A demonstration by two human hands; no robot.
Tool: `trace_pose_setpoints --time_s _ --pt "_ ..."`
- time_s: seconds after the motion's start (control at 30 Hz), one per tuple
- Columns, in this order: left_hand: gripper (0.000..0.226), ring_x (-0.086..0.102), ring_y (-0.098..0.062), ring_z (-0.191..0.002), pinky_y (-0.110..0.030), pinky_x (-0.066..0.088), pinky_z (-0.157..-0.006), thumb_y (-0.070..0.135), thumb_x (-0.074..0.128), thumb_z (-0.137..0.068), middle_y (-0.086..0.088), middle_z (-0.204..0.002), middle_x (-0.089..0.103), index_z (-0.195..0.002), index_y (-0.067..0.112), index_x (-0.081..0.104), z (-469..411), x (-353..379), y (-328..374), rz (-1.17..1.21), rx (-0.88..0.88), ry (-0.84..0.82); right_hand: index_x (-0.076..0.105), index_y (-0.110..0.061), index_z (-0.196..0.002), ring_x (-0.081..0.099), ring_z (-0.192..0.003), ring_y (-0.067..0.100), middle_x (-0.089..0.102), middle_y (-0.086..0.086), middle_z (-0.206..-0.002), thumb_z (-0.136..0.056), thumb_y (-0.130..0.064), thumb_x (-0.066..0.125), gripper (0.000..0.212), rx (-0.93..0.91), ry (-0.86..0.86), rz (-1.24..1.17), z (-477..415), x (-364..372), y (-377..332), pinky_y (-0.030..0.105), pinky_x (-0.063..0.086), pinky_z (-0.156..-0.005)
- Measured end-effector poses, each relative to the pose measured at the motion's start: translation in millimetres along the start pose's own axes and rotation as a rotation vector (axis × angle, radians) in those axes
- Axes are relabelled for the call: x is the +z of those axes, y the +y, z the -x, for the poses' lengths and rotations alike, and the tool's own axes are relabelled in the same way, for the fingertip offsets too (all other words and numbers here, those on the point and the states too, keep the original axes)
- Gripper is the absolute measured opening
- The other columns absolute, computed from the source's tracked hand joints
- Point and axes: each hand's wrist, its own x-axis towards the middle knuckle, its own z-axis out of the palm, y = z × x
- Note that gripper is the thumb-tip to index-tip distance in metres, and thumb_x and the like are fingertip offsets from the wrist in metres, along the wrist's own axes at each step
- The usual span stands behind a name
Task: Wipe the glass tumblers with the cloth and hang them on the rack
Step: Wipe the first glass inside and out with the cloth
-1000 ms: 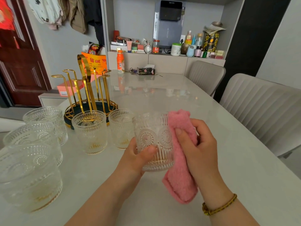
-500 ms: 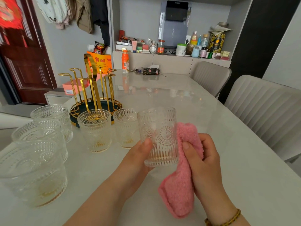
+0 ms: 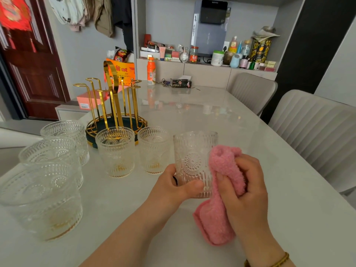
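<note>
My left hand (image 3: pixel 174 186) grips an embossed glass tumbler (image 3: pixel 193 160) near its base and holds it upright above the table. A pink fluffy cloth (image 3: pixel 221 189) is pressed against the tumbler's right side by my right hand (image 3: pixel 244 187), whose fingers curl round the cloth. Several more tumblers stand on the table: one (image 3: pixel 115 151) and another (image 3: pixel 154 149) in front of the rack, others (image 3: pixel 41 197) at the left. The gold rack (image 3: pixel 113 105) with a dark round base stands behind them, its pegs bare.
The pale glossy table (image 3: pixel 202 112) carries an orange bottle (image 3: pixel 151 71) and a dark tissue pack (image 3: pixel 181 83) at its far end. Two grey chairs (image 3: pixel 316 132) line the right side. A cluttered shelf (image 3: pixel 212 54) is behind; a dark red door (image 3: pixel 28 64) is at left.
My right hand has slid the cloth over the tumbler's right side, bunching it higher against the glass, while my left hand shifted its grip on the base.
</note>
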Motion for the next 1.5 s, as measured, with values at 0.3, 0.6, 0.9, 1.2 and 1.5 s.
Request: trace_pose_setpoints --time_s 0.3,0.6,0.9,1.2,1.5 --pt "0.1 0.07 -0.021 -0.091 -0.027 0.056 -0.073 0.055 0.087 -0.03 -0.011 -0.101 0.072 -0.111 0.003 0.058 -0.7 -0.9 9.5 0.337 0.013 -0.079 0.056 -0.029 -0.081 0.055 -0.061 -0.007 0.062 -0.022 -0.073 -0.066 -0.029 0.061 0.016 0.338 -0.096 -0.279 -4.8 -0.5 1.5 0.006 0.043 -0.056" --pt "0.104 0.066 -0.023 -0.1 -0.033 0.054 -0.082 0.058 0.084 -0.038 -0.009 -0.109 0.069 -0.121 0.005 0.051 4.3 3.5 8.6 0.12 -0.019 -0.229 0.055 -0.037 -0.081 0.054 -0.066 -0.009 0.06 -0.029 -0.075 -0.072 -0.031 0.066 0.015 0.249 0.142 -0.206 -4.4 -7.9 1.6 0.004 0.042 -0.059" --pt "0.074 0.069 -0.02 -0.092 -0.025 0.055 -0.072 0.039 0.081 -0.048 -0.008 -0.1 0.072 -0.11 0.004 0.06 0.3 -0.2 8.8 0.295 0.06 -0.123 0.055 -0.026 -0.075 0.055 -0.068 -0.006 0.06 -0.019 -0.077 -0.065 -0.024 0.065 0.015 0.23 -0.101 -0.253 -3.3 -1.5 0.1 0.006 0.043 -0.059" --pt "0.098 0.067 -0.023 -0.098 -0.029 0.054 -0.077 0.056 0.084 -0.041 -0.009 -0.106 0.07 -0.118 0.004 0.053 4.8 3.7 5.5 0.184 0.025 -0.213 0.057 -0.037 -0.08 0.055 -0.065 -0.008 0.061 -0.026 -0.073 -0.069 -0.032 0.071 0.018 0.277 0.117 -0.28 -7.6 -7.2 1.9 0.007 0.044 -0.059" --pt "0.069 0.063 -0.017 -0.108 -0.026 0.051 -0.088 0.067 0.073 -0.05 -0.001 -0.112 0.069 -0.105 0.025 0.071 4.0 2.4 12.0 0.189 0.083 -0.149 0.052 -0.052 -0.089 0.064 -0.088 0.0 0.066 -0.025 -0.091 -0.052 -0.046 0.065 0.04 0.418 -0.179 -0.536 -2.4 -0.2 -1.4 0.018 0.052 -0.071"
